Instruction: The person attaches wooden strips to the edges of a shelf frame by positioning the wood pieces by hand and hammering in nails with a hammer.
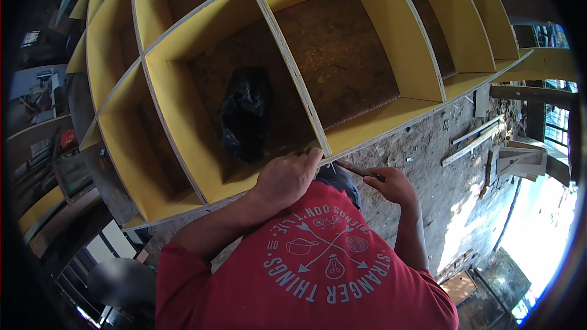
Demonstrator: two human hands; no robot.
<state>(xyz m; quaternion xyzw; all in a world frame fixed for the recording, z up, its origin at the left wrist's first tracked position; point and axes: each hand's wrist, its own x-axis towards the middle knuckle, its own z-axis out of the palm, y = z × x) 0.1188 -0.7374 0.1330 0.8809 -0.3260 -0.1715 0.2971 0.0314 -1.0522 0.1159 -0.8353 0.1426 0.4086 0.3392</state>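
Note:
A large yellow shelf frame [385, 113] with several square compartments lies in front of me. My left hand [286, 177] rests on its near board, fingers bent and pressed together beside the lower end of a divider [296, 76]; whatever the fingertips pinch is hidden. Just right of that joint, my right hand [396, 187] is closed around a slim hand tool [354, 168] with a brownish shaft. The tool's far end meets the board's edge near my left fingertips, and its exact kind cannot be made out. A thin, light sliver shows below the joint.
A crumpled black plastic bag [246, 113] lies in the compartment left of the divider. Wood strips [474, 142] and a pale wooden piece [523, 160] are on the dirt floor [422, 165] at right. Boards and clutter stand along the left side.

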